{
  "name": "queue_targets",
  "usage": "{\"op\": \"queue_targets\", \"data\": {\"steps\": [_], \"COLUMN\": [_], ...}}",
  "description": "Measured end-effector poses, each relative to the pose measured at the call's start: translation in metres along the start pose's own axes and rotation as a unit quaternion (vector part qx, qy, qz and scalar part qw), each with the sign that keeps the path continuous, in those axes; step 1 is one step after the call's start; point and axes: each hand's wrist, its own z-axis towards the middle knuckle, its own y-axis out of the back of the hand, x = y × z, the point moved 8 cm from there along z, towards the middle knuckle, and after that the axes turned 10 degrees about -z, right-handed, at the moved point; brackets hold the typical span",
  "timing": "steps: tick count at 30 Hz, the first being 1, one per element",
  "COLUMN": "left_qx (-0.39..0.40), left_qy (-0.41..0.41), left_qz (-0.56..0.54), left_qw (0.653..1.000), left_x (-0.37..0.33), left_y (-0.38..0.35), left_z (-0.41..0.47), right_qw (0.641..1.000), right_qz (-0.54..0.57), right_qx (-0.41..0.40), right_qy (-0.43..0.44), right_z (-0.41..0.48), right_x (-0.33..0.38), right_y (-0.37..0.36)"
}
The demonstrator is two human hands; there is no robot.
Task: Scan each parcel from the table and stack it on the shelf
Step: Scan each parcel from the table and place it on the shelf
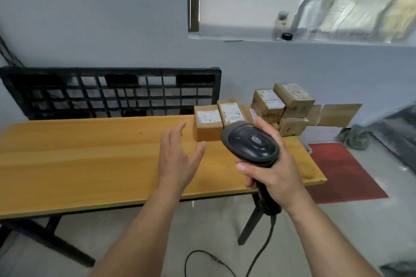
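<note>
the right hand [273,177] is gripping a black barcode scanner [252,144] over the wooden table [78,153]. the left hand [177,155] is hovering with fingers spread and holding nothing, near the closest cardboard parcel [208,124].

The wooden tabletop [78,153] carries the front parcel [208,126], label up, at its far end; a second parcel [231,113] touches the front parcel's right side; stacked parcels [267,102] rise further right of it.

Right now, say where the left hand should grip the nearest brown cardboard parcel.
Probably from the left, the left hand spanning the front and back faces of the brown cardboard parcel: its left end is free, a second parcel crowds its right, and the white label on top is not covered.
</note>
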Motion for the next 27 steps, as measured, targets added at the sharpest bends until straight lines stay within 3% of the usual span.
{"op": "queue_targets", "data": {"steps": [9, 27], "left_qx": [0.066, 0.094], "left_qy": [-0.025, 0.008], "left_qz": [-0.012, 0.061], "left_qw": [0.997, 0.994], "left_x": [-0.025, -0.092], "left_y": [-0.093, -0.329], "left_z": [0.040, 0.136], "right_qw": [0.997, 0.998], "right_qz": [-0.029, -0.027], "right_qx": [-0.064, -0.033], "right_qy": [-0.024, -0.037], "right_z": [0.035, 0.188], "right_x": [-0.033, -0.152], "right_y": [0.081, 0.290]}}
